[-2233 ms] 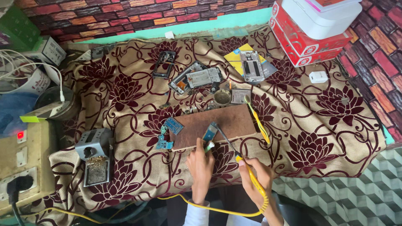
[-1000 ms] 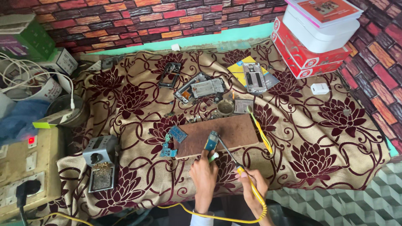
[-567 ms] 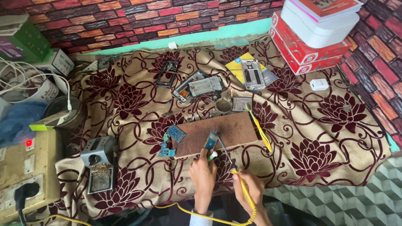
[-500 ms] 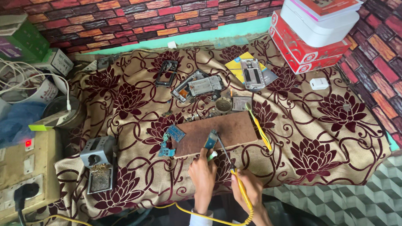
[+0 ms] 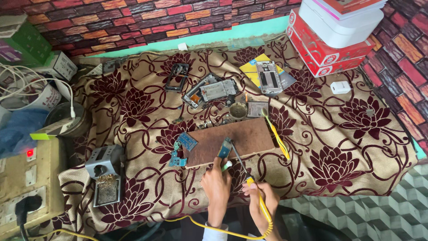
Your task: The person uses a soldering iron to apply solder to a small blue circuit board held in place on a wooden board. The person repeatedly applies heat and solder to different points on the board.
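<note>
— What do we have in our hands?

— Our right hand (image 5: 261, 196) is closed around a soldering iron (image 5: 249, 180) with a yellow handle, its dark tip slanting up toward a small blue circuit board (image 5: 225, 147). Our left hand (image 5: 217, 185) rests just beside it, fingertips pinching the board's near end against the front edge of a brown wooden block (image 5: 240, 138).

— And around the block?

— We see another blue circuit board (image 5: 187, 142) leaning at its left end and yellow tweezers (image 5: 276, 134) lying off its right side. Beyond it sit a small round tin (image 5: 238, 110) and opened phone frames (image 5: 209, 89) on the floral cloth (image 5: 356, 147).

— Farther out?

— We find a metal iron stand (image 5: 104, 176) to the left, a power strip with a red light (image 5: 29, 178) past that, and stacked red and white boxes (image 5: 334, 31) at the far right corner. The iron's yellow cord (image 5: 214, 225) runs along the near edge.
</note>
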